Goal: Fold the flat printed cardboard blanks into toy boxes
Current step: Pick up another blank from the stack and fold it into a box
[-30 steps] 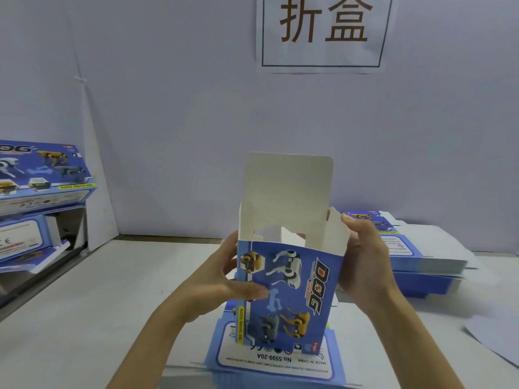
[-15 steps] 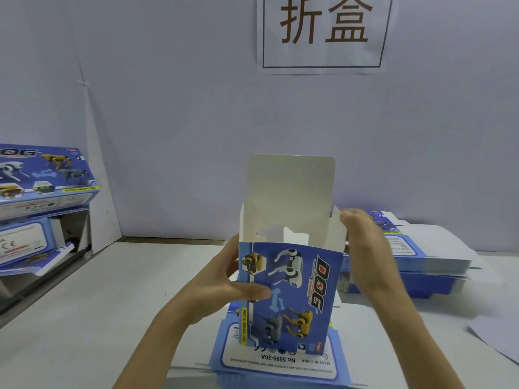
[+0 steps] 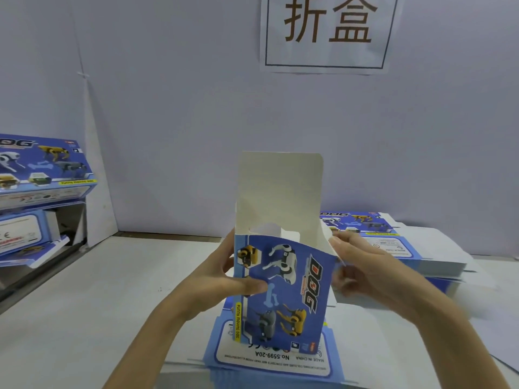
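Left thumb [image 3: 252,286] lies flat across the printed front of the box [image 3: 283,293]. The other fingers go round its left edge to the back, out of sight. So the left hand [image 3: 222,282] grips the box.

Right hand [image 3: 368,273]: fingers bent against the box's right wall, the uppermost at the small side flap [image 3: 328,240]. They are blurred, so I cannot tell whether they pinch the flap or only push it.

Box is upright and squared into a sleeve, held just above a stack of flat blanks [image 3: 269,360] at the near edge of the tabletop [image 3: 84,304]. The top flap [image 3: 280,186] stands straight up, white inside facing me. The top is open, nothing tucked. The bottom end is hidden behind the front panel; closure unknown.

Second stack of blanks [image 3: 427,248] sits toward the right far corner. Folded boxes [image 3: 45,169] are piled past the left edge.

Progress, my judgement:
- This box is opened out.
- Side flaps and top flap are not yet folded in.
- Several boxes are finished, but both stacks look thick, so most of the job is probably left.
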`<state>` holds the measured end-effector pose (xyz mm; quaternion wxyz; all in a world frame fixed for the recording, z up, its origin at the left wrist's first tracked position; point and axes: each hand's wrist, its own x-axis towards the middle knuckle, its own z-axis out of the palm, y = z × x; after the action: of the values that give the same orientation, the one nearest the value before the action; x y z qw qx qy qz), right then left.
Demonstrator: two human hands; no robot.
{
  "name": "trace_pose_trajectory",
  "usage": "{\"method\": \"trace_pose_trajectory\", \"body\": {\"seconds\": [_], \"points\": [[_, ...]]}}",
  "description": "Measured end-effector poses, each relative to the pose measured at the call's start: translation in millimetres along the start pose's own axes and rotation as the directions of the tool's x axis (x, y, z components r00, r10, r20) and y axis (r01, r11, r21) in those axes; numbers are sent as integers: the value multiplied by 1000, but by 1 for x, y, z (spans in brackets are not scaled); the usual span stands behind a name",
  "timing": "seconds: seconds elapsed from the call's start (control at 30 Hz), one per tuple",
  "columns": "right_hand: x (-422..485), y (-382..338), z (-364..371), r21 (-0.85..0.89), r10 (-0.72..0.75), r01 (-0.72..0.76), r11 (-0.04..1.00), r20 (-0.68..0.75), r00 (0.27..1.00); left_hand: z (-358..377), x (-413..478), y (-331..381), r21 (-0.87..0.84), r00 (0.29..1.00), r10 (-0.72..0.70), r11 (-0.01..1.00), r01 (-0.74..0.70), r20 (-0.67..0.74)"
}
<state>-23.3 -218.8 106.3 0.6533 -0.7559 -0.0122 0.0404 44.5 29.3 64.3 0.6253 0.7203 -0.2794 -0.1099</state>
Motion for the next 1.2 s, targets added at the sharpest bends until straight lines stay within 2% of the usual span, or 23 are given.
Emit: {"method": "trace_pose_trajectory", "body": {"seconds": [0.07,0.13,0.17,0.2,0.3,0.33,0.37,0.43,0.47,0.5,0.53,0.6,0.63,0.7,0.73,0.8,0.87,0.9,0.97,1.03,1.13,1.2], "points": [[2,7,10,-122,-216,200,972,-142,966,0,0,-1,12,1000,-8,1000,8,-4],[12,17,32,-218,-386,351,910,-144,911,2,1,-3,38,1000,-23,999,23,-21],[15,25,39,-207,-427,401,892,-97,899,2,1,-4,48,999,-28,998,30,-33],[19,30,41,-189,-437,413,891,-110,893,2,2,-5,53,998,-33,998,35,-45],[31,18,43,-29,-380,385,922,-249,891,0,1,-4,43,997,-42,998,45,-63],[29,16,43,-69,-423,424,903,-312,851,-1,0,-3,47,998,-37,998,40,-53],[21,18,37,-140,-522,509,849,-361,773,-1,-2,-1,58,999,-29,998,31,-34],[11,21,27,-269,-698,666,696,-474,537,1,-5,4,102,1000,-16,995,16,-1],[7,21,26,-347,-767,703,621,-453,454,1,-6,8,148,1000,-1,989,3,-15],[6,19,25,-427,-827,715,554,-380,413,2,-7,12,201,998,39,979,-27,-56],[5,18,26,-499,-871,714,492,-280,404,2,-10,17,243,986,123,966,-92,-114],[6,18,26,-609,-911,693,386,-134,390,0,-15,30,360,906,377,886,-292,-193],[6,19,25,-629,-925,696,346,-104,366,-2,-17,37,471,844,499,803,-365,-196],[7,21,25,-638,-948,713,290,-88,306,-9,-21,45,710,730,669,582,-396,-141],[7,22,25,-633,-954,724,275,-86,287,-12,-21,46,793,695,713,475,-381,-93],[7,23,24,-625,-958,734,267,-88,273,-13,-20,45,869,682,730,360,-340,-36],[8,23,23,-623,-957,733,273,-98,273,-10,-17,43,893,686,727,332,-304,-37],[8,24,23,-620,-957,734,275,-103,271,-9,-16,43,906,661,749,305,-294,-38],[9,25,24,-620,-959,736,273,-116,257,-10,-15,40,928,569,822,228,-296,-21],[11,27,25,-639,-963,723,263,-127,238,-13,-14,36,936,491,871,195,-293,-27],[13,31,27,-671,-965,695,258,-155,209,-16,-11,25,949,400,909,223,-224,-119],[15,34,30,-659,-959,697,283,-197,204,-12,-7,16,940,350,909,298,-166,-226]]}}
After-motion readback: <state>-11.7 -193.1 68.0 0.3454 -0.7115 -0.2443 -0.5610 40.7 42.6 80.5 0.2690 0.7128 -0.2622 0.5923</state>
